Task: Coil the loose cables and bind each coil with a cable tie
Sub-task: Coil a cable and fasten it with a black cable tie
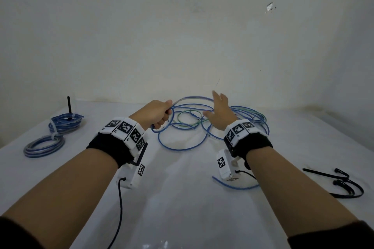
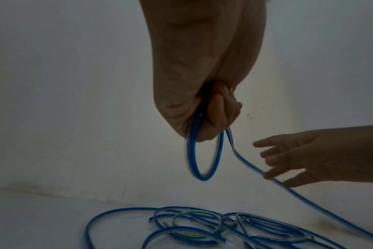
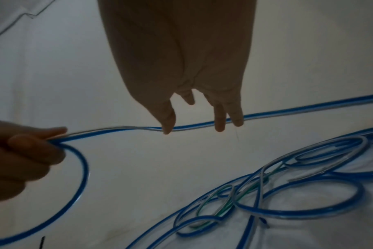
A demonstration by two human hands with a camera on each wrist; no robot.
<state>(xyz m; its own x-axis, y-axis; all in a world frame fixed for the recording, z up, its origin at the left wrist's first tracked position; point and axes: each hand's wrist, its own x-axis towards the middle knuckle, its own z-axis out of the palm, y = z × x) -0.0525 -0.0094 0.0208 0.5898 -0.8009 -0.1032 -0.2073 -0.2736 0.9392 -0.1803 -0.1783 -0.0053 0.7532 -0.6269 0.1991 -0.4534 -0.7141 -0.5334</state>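
Left hand (image 1: 155,114) fist closed round a thin blue-and-white striped plastic cable (image 2: 204,156), one small loop hanging below it; likely kept raised to anchor the growing coil. Cable runs from the fist to the loose tangle of blue and green cables (image 1: 204,121) on the white table (image 1: 182,198). Right hand (image 1: 220,111), beside the fist above the tangle, spread; fingertips (image 3: 167,129) at the strand, gripping nothing, probably guiding the next loop. Two bound blue coils (image 1: 54,135) lie well left of the tangle.
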